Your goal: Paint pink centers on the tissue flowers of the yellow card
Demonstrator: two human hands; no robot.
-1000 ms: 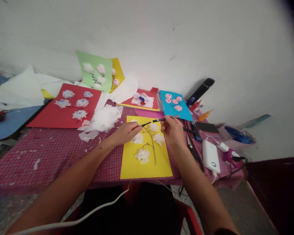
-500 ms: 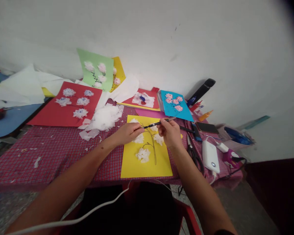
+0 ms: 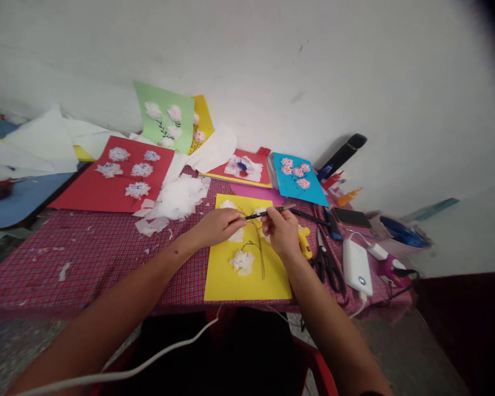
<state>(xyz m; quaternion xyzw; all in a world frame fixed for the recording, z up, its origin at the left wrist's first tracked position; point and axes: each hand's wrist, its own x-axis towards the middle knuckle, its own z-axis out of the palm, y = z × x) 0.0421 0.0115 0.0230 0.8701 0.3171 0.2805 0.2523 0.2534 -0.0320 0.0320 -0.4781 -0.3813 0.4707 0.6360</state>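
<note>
Both my hands meet over a yellow sheet (image 3: 231, 278) that carries white tissue flowers (image 3: 242, 261) and a drawn stem. My left hand (image 3: 216, 225) is closed on the left end of a thin black pen (image 3: 258, 214). My right hand (image 3: 281, 230) pinches the same pen nearer its right end. The pen lies almost level, a little above the paper.
The red checked tablecloth (image 3: 86, 253) holds a red sheet with flowers (image 3: 115, 176), a pile of white tissue (image 3: 179, 197), a blue card (image 3: 297, 179), scissors (image 3: 328, 261), a white power bank (image 3: 357, 265) and a yellow object (image 3: 304, 241). A white cable (image 3: 148, 357) crosses my lap.
The pen's cap end in my left hand and the body in my right have come together into one piece. Both hands drifted slightly down toward the yellow sheet.
</note>
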